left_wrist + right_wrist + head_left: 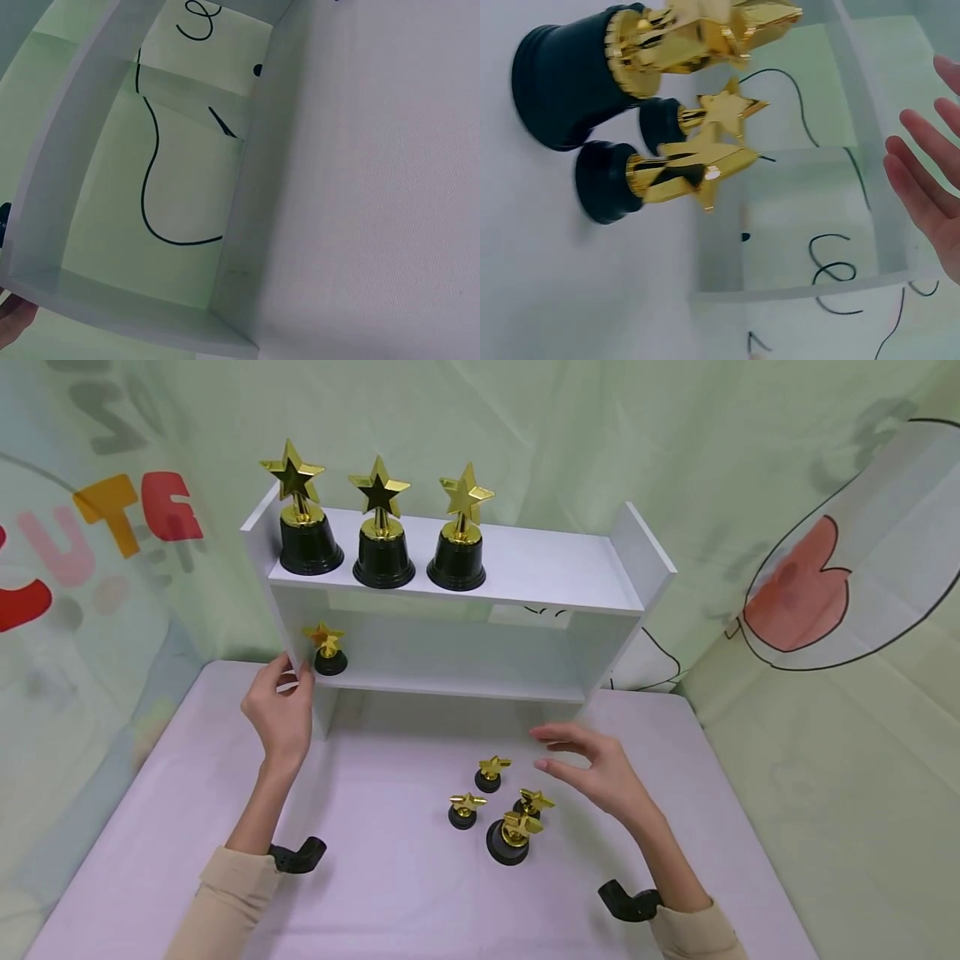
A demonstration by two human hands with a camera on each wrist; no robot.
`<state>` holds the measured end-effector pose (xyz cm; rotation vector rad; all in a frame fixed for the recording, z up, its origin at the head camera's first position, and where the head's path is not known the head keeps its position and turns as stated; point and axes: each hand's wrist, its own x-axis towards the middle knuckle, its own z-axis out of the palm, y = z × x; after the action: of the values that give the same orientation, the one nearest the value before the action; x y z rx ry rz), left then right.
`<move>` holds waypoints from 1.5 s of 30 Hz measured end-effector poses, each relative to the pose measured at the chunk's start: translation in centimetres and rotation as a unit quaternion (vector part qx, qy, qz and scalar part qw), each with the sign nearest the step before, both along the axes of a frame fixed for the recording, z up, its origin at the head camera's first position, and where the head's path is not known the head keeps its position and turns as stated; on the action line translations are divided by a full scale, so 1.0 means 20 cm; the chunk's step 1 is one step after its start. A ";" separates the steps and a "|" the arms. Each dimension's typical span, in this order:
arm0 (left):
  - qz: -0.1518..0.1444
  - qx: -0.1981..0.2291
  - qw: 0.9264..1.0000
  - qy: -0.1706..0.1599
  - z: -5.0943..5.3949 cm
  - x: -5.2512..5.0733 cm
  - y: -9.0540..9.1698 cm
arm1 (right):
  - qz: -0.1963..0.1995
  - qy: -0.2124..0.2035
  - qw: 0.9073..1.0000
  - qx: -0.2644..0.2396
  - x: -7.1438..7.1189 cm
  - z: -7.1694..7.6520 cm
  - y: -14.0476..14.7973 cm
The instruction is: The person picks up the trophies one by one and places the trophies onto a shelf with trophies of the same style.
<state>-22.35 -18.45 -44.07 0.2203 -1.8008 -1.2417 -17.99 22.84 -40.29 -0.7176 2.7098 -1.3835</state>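
Note:
A white shelf unit (pixel 555 564) stands at the back of the table. On its top board are three large star trophies, gold on black bases: one at left (pixel 310 543), one in the middle (pixel 383 560) and one to the right (pixel 457 560). A small star trophy (pixel 330 660) stands at the left end of the lower board. My left hand (pixel 283 710) holds the unit's left side panel beside it. Over the table, my right hand (pixel 596 768) is empty with fingers apart, right of several trophies, among them a larger one (pixel 507 842) and a small one (pixel 463 812).
The table (pixel 390 893) has a pale cloth on it. Hanging fabric (pixel 787 793) with printed letters and drawings encloses the back and sides. Below the lower board, the unit has an open space between its side panels.

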 end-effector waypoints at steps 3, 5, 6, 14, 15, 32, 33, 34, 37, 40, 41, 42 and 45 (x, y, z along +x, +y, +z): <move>0.000 -0.003 1.000 0.003 0.00 0.00 0.00 | -0.009 -0.003 1.000 0.020 0.02 -0.04 0.02; 0.000 -0.003 1.000 0.006 0.00 0.00 0.00 | -0.015 -0.004 0.999 0.032 0.03 -0.07 0.03; 0.000 -0.003 1.000 0.008 -0.01 0.00 0.00 | -0.017 -0.006 0.999 0.036 0.03 -0.09 0.03; -0.005 -0.005 1.000 0.014 0.00 0.00 0.01 | -0.036 -0.033 0.997 0.052 0.05 -0.21 0.07; -0.005 -0.005 1.000 0.014 0.00 0.00 0.01 | -0.037 -0.039 0.997 0.052 0.05 -0.23 0.08; -0.001 -0.002 1.000 -0.004 0.00 0.00 0.00 | -0.027 -0.079 0.994 0.069 0.05 -0.44 0.09; 0.000 -0.002 1.000 -0.005 0.00 0.00 0.00 | -0.027 -0.080 0.994 0.068 0.05 -0.45 0.09; 0.000 -0.002 1.000 -0.005 0.00 0.00 0.00 | -0.027 -0.080 0.994 0.067 0.05 -0.46 0.09; 0.001 -0.002 1.000 -0.005 0.00 0.00 0.00 | -0.027 -0.073 0.995 0.061 0.06 -0.48 0.08; 0.002 -0.002 1.000 -0.003 0.00 0.00 0.00 | -0.031 -0.070 0.996 0.054 0.06 -0.51 0.07; 0.002 -0.002 1.000 -0.001 0.00 0.00 0.00 | -0.034 -0.070 0.995 0.055 0.07 -0.52 0.06; 0.002 -0.003 1.000 -0.001 0.00 0.00 0.00 | -0.037 -0.070 0.995 0.054 0.07 -0.53 0.06; 0.000 -0.003 1.000 0.002 0.00 0.00 0.00 | -0.049 -0.068 0.995 0.059 0.07 -0.56 0.05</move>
<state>-22.32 -18.44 -44.15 0.2154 -1.8010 -1.2358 -16.58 23.74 -51.42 -0.4689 2.7235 -1.2281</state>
